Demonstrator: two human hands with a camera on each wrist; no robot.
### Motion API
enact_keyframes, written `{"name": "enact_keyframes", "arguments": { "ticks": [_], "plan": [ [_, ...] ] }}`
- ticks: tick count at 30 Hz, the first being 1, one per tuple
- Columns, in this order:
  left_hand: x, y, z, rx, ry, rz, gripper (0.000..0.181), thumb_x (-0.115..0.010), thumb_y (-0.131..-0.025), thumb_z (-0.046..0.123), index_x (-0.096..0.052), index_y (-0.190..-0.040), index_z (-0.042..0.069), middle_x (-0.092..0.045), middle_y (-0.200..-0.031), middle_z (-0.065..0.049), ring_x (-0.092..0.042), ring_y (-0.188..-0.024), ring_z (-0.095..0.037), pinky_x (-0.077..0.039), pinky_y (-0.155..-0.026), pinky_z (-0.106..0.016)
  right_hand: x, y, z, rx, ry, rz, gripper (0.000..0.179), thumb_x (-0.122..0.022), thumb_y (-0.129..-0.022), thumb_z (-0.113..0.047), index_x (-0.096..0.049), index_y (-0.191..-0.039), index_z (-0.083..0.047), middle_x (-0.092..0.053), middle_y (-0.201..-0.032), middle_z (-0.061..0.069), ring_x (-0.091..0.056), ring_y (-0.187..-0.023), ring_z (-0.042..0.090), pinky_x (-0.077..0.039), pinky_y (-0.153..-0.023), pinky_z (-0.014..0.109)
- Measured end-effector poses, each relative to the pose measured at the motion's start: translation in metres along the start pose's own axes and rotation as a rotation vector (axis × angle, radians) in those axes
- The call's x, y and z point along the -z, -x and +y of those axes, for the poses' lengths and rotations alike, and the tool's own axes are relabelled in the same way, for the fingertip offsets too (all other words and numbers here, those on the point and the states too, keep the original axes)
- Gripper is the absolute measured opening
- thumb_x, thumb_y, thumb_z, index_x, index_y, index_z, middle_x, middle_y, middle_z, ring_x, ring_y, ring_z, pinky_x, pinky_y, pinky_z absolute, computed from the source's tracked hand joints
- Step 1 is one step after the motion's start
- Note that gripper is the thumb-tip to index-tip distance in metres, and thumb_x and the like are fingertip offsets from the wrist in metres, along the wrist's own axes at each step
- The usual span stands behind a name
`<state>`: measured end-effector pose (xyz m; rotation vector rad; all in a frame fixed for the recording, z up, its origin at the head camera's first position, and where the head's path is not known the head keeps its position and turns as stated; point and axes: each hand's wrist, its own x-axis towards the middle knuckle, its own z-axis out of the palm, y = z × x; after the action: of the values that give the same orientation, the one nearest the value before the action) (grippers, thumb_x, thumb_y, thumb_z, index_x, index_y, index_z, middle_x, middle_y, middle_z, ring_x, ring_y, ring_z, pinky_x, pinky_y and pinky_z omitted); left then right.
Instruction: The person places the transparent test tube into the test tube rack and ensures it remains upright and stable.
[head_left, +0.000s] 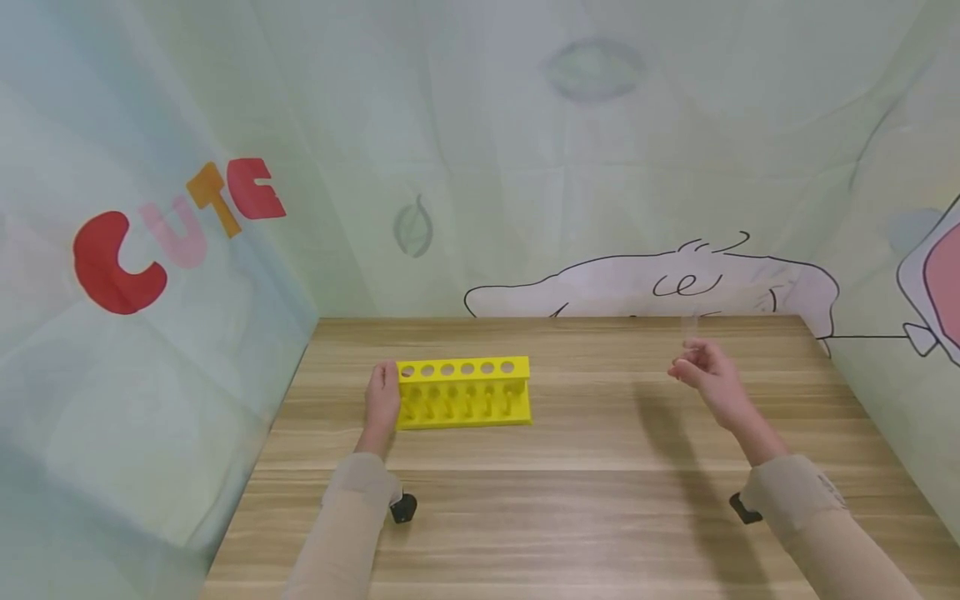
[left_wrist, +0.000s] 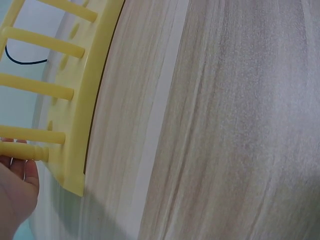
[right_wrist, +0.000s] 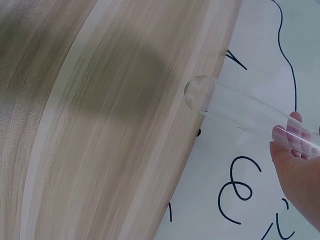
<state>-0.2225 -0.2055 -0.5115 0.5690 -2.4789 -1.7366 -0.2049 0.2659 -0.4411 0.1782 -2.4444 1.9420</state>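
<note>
A yellow test tube rack [head_left: 463, 369] stands left of the middle of the table, a row of round holes along its top and upright pegs below. At its left end, my left hand [head_left: 382, 396] grips it; in the left wrist view the fingertips [left_wrist: 31, 172] reach round the end beside a peg. Over the right side of the table, my right hand [head_left: 708, 379] is raised and pinches a clear test tube [right_wrist: 235, 107] between thumb and fingers. The tube's rounded end points away from the hand in the right wrist view; in the head view it shows only faintly.
The wood-grain table [head_left: 570, 517] runs back to a printed cloth wall [head_left: 480, 167] with a line-drawn animal. More cloth hangs on the left and right. A small black device [head_left: 403, 507] sits at my left wrist, another [head_left: 745, 508] at my right.
</note>
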Motion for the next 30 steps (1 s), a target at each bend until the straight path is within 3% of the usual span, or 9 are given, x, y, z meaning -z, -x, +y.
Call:
{"name": "enact_keyframes", "arguments": {
  "ticks": [20, 30],
  "plan": [
    [-0.001, 0.000, 0.003, 0.010, -0.002, 0.009, 0.055, -0.021, -0.093, 0.050, -0.037, -0.124, 0.008, -0.044, -0.117, -0.011, -0.038, -0.098, -0.020, -0.035, -0.088, -0.035, -0.011, -0.010, -0.013, 0.051, 0.045, -0.010, 0.020, -0.047, -0.089, -0.003, -0.040, -0.103, -0.015, -0.052, -0.086, -0.006, -0.057, -0.078, -0.002, -0.047, -0.074, 0.012],
    [-0.001, -0.001, 0.000, 0.000, 0.001, 0.013, 0.054, -0.021, -0.093, 0.050, -0.038, -0.122, 0.008, -0.044, -0.116, -0.011, -0.038, -0.098, -0.020, -0.036, -0.089, -0.036, -0.018, -0.013, -0.021, 0.068, -0.003, -0.017, 0.019, -0.047, -0.089, -0.003, -0.041, -0.099, -0.019, -0.053, -0.085, -0.006, -0.058, -0.077, -0.001, -0.048, -0.072, 0.013]
  ]
}}
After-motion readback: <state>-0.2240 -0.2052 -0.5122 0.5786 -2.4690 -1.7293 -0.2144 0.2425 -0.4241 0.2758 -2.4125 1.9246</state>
